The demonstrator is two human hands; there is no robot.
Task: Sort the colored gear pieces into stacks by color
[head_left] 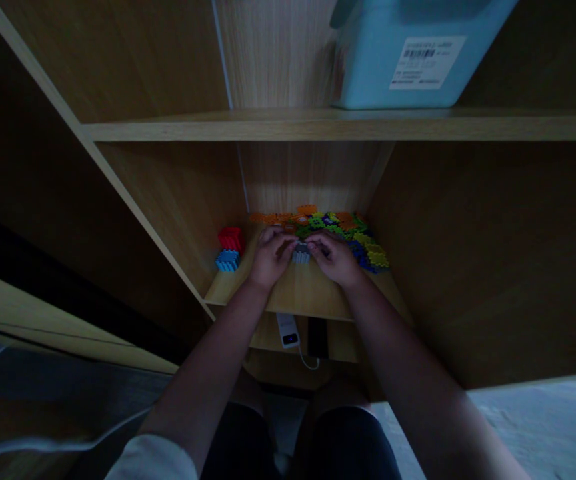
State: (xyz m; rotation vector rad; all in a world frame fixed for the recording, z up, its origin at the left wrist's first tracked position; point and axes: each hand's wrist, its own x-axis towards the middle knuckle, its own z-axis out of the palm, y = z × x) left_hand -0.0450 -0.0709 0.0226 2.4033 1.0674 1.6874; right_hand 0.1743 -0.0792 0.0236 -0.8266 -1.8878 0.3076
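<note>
Between my two hands, on the middle shelf, is a grey block [301,253] with notched, interlocking edges. My left hand [271,257] grips its left side, thumb and fingertips bent in close to it. From the other side my right hand [333,255] pinches at its upper right edge. The hands cover part of the block's top. To the left stand a red block [231,239] and a blue block [228,260] with toothed edges, one behind the other. Behind and to the right lies a pile of flat puzzle pieces in orange [273,219], green and yellow [375,253].
Above, a light blue plastic bin [368,73] with a barcode label sits on the upper shelf [268,127]. Below are a white device [288,331] with a cable and a dark flat object [317,337]. Wooden side panels [488,253] hem in the shelf.
</note>
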